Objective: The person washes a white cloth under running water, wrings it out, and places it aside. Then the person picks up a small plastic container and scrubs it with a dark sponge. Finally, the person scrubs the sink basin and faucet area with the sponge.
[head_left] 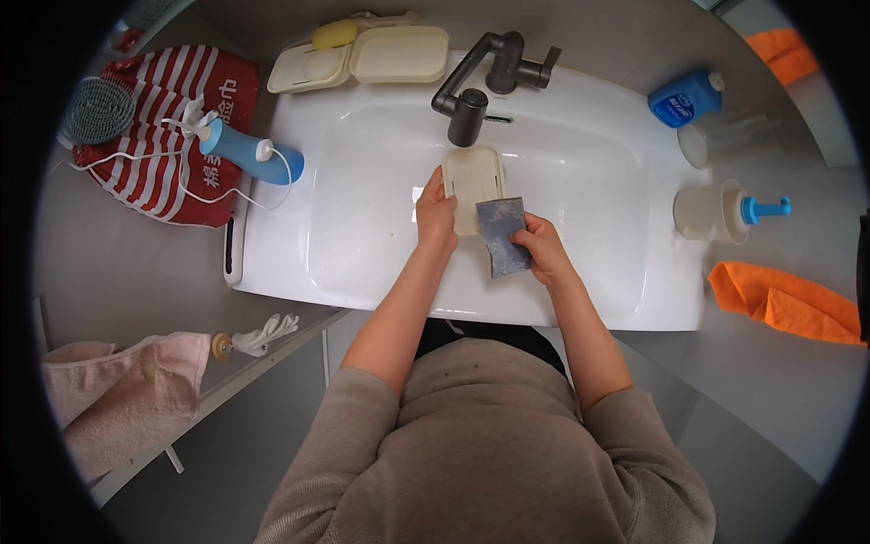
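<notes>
A cream plastic soap dish point(472, 180) is held below the tap's spout, over the white washbasin point(598, 272). My left hand point(436, 216) grips the dish along its left side, thumb on the near part. In my right hand point(545, 250) is a flat grey pad point(501, 231) with pale residue and a ragged left edge, the thumb pressed on its face. The pad overlaps the dish's lower right corner and hides it. Whether the two touch cannot be told. Above them stands a dark grey tap point(467, 115); no running water is visible.
Cream soap trays point(401, 54), a yellow soap bar point(334, 34) and a whitish one point(322, 66) sit back left. At left are a blue corded device point(248, 156) and red striped bag point(234, 88). A blue bottle point(683, 102), pump container point(707, 211) and orange cloth point(781, 302) are right.
</notes>
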Action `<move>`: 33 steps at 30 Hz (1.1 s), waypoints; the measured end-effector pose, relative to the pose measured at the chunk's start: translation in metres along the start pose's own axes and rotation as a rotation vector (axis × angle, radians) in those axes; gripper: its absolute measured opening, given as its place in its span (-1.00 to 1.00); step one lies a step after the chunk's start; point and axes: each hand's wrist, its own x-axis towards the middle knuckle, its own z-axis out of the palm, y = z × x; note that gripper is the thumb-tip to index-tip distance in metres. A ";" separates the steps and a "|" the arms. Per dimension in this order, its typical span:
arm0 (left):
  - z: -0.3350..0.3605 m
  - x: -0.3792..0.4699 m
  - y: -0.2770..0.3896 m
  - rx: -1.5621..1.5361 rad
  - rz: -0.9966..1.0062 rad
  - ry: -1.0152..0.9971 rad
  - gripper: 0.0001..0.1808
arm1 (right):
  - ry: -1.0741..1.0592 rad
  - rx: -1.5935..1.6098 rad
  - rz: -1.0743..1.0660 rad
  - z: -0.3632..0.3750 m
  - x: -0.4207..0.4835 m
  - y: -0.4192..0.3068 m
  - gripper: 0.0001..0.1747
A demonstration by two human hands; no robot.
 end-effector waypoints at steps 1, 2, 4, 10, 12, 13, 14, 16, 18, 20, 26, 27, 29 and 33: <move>0.000 -0.001 0.000 0.032 0.016 0.010 -0.72 | -0.001 -0.025 -0.001 0.001 -0.001 0.000 -0.61; 0.000 -0.001 0.000 0.064 0.033 0.021 -0.69 | -0.003 -0.049 -0.002 0.003 -0.003 0.000 -0.62; 0.002 0.001 0.003 0.226 0.092 0.065 -0.80 | 0.000 -0.090 -0.017 0.010 -0.006 0.002 -0.63; 0.001 0.014 0.016 0.580 0.066 0.207 -0.66 | 0.017 -0.230 -0.067 0.028 -0.016 0.001 -0.62; 0.001 0.012 0.018 0.585 0.045 0.200 -0.67 | 0.012 -0.266 -0.070 0.027 -0.017 0.002 -0.62; 0.000 0.010 0.018 0.607 0.037 0.182 -0.72 | 0.021 -0.260 -0.075 0.026 -0.017 0.002 -0.62; 0.000 0.009 0.018 0.630 0.029 0.163 -0.75 | 0.030 -0.253 -0.080 0.025 -0.016 0.000 -0.62; -0.010 0.013 0.006 0.543 0.063 0.033 -0.75 | 0.033 -0.218 -0.080 0.022 -0.015 -0.004 -0.62; -0.015 0.012 0.001 0.425 0.062 -0.129 -0.60 | 0.042 -0.157 -0.068 0.016 -0.013 -0.008 -0.63; -0.012 0.000 0.016 0.268 0.022 -0.329 -0.41 | 0.039 -0.094 -0.040 0.004 -0.009 -0.006 -0.63; -0.021 -0.020 0.038 0.120 -0.201 -0.334 -0.45 | -0.042 0.093 0.064 -0.002 -0.005 -0.005 -0.64; -0.026 -0.018 0.036 0.164 -0.207 -0.306 -0.50 | -0.052 0.116 0.082 -0.002 -0.005 -0.005 -0.63; -0.042 -0.010 0.039 0.657 0.103 -0.154 -0.64 | -0.047 0.102 0.110 -0.004 -0.005 -0.010 -0.67; -0.052 -0.019 0.085 1.242 0.318 0.013 -0.83 | 0.021 0.049 0.122 -0.023 0.001 -0.018 -0.74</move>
